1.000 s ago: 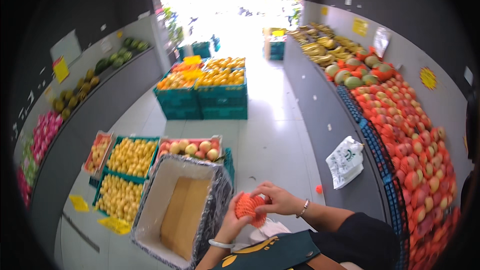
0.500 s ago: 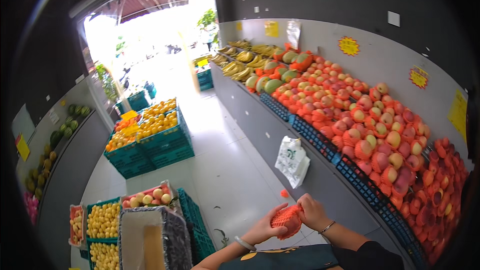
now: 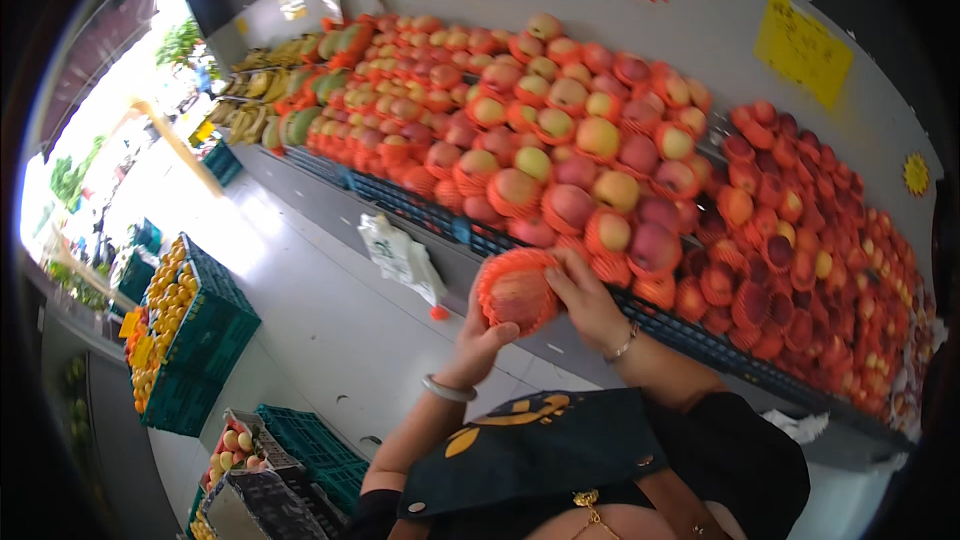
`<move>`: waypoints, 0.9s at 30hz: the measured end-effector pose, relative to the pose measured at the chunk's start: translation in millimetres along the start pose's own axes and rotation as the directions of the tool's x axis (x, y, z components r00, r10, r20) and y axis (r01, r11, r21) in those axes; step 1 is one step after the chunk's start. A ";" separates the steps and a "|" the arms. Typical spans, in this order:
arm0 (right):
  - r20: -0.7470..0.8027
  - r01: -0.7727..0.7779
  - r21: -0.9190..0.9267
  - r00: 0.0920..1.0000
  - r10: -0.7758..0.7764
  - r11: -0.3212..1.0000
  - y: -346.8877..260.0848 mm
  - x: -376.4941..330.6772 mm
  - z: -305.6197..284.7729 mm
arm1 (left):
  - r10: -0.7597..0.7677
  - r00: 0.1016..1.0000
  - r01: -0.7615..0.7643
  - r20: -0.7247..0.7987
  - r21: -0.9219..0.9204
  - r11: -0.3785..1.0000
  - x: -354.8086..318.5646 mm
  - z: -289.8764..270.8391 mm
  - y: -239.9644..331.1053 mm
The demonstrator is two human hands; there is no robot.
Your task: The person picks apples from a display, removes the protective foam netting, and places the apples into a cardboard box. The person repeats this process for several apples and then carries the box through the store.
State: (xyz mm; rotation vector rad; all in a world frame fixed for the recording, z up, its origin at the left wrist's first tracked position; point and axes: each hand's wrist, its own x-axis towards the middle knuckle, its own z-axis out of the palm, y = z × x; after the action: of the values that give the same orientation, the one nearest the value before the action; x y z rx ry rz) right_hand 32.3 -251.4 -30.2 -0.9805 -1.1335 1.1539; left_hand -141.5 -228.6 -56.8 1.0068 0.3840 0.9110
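Observation:
Both of my hands hold one round fruit in an orange foam net sleeve (image 3: pixel 517 292) just in front of the sloping fruit display (image 3: pixel 560 130). My left hand (image 3: pixel 478 335) cups it from below, a bangle on that wrist. My right hand (image 3: pixel 583 297) grips its right side, fingers over the net, with a thin bracelet on the wrist. The fruit sits close to the lower front row of netted peaches (image 3: pixel 610 235) on the display.
A white plastic bag (image 3: pixel 400 255) hangs on the display's front. Blue crates line the shelf edge (image 3: pixel 420 208). Green crates of yellow-orange fruit (image 3: pixel 185 325) stand on the pale floor at left. More crates and a carton (image 3: pixel 250 485) lie at lower left.
My view has swung right from the aisle to the fruit display. Both hands have carried the netted fruit up toward the lower row of peaches.

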 end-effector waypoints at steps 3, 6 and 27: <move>0.065 -0.055 -0.022 0.996 0.057 0.998 -21.0 11.2 -24.1 | -0.078 0.994 0.074 0.074 0.055 0.996 28.7 13.3 5.0; -0.024 0.251 -0.584 0.945 -0.325 0.772 -16.4 28.2 -45.3 | -0.074 0.992 0.074 0.099 0.002 0.997 53.3 21.2 2.3; -0.215 0.058 -0.817 0.893 -0.396 0.574 -22.5 28.8 -69.4 | -0.346 0.837 0.327 0.423 0.119 0.937 166.8 -3.4 10.3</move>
State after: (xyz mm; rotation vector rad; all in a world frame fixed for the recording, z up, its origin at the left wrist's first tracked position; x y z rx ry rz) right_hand 105.5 -227.2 -16.0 -1.5959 -1.4241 0.1384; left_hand -50.7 -90.8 -29.9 1.1069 0.1871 0.3386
